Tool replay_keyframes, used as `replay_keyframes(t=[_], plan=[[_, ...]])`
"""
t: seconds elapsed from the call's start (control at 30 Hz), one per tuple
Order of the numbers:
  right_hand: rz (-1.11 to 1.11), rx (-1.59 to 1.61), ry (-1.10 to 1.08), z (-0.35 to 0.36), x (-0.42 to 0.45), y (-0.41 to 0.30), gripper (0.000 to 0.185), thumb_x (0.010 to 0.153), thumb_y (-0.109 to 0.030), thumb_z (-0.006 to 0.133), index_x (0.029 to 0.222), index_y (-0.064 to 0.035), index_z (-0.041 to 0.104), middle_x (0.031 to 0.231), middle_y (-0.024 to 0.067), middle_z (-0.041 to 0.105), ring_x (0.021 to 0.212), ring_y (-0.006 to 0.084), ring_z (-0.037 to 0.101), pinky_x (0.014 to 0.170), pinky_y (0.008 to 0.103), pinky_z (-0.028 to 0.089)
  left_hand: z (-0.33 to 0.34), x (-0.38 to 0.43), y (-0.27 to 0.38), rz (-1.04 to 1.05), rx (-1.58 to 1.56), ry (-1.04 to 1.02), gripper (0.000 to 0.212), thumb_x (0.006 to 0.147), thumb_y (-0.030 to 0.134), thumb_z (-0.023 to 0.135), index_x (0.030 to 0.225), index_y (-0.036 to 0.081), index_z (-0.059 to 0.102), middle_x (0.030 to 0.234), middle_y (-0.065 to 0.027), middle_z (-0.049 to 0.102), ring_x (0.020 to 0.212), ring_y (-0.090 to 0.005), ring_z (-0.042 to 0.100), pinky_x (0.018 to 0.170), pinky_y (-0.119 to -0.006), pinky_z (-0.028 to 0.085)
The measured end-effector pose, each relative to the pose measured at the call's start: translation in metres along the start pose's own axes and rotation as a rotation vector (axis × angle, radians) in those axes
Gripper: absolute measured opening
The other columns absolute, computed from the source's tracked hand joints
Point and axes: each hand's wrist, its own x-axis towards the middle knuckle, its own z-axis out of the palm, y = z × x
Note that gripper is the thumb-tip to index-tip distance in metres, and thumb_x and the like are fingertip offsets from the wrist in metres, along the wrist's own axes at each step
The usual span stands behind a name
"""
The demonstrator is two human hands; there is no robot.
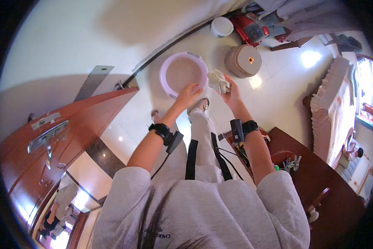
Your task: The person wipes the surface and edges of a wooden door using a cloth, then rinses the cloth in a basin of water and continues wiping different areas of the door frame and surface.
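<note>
My right hand (231,93) is closed around a crumpled pale cloth (218,81), held in the air just right of a round lilac plastic basin (165,74). The basin stands on the tiled floor and seems to hold water. My left hand (189,94) is over the basin's near right rim, fingers apart and slightly curled, with nothing seen in it. Whether its fingertips touch the rim cannot be told. Each wrist bears a black strap with a small black device.
A beige round stool (240,62), a white lidded bucket (222,26) and a red item (247,29) stand beyond. At left is a wooden door (77,124); at right, a dark red tabletop (317,183) and a bed (332,109). Other people are visible at both lower sides.
</note>
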Motion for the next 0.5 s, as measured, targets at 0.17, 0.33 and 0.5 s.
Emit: replay_keyframes(t=[0.17, 0.33, 0.5], plan=[[-0.078, 0.005, -0.07, 0.068, -0.051, 0.028, 0.038, 0.083, -0.019, 0.04, 0.117, -0.0035, 0.036, 0.111, 0.0118, 0.047, 0.1, 0.0222, 0.048, 0.086, 0.0329, 0.04, -0.003, -0.044, 0.034, 0.217, -0.44, 0.117, 0.063, 0.073, 0.035, 0.063, 0.12, 0.002, 0.037, 0.106, -0.0154, 0.052, 0.095, -0.0228, 0.052, 0.08, -0.035, 0.042], [-0.193, -0.182, -0.262, 0.119, -0.12, 0.097, 0.052, 0.081, -0.02, 0.046, 0.127, -0.0051, 0.025, 0.121, 0.0156, 0.039, 0.109, 0.0262, 0.042, 0.092, 0.0359, 0.033, -0.073, -0.113, 0.036, 0.074, -0.306, 0.018, 0.046, 0.081, 0.021, 0.05, 0.12, 0.002, 0.037, 0.108, -0.0131, 0.05, 0.098, -0.0191, 0.049, 0.081, -0.03, 0.041], [-0.291, -0.978, -0.074, 0.138, -0.158, 0.142, 0.04, 0.079, -0.02, 0.054, 0.116, -0.0064, 0.045, 0.112, 0.012, 0.049, 0.103, 0.0244, 0.046, 0.088, 0.0318, 0.034, -0.107, -0.129, -0.007, 0.425, -0.164, 0.121, 0.035, 0.086, 0.019, 0.038, 0.115, -0.001, 0.041, 0.114, -0.0178, 0.045, 0.102, -0.0252, 0.048, 0.088, -0.031, 0.037]])
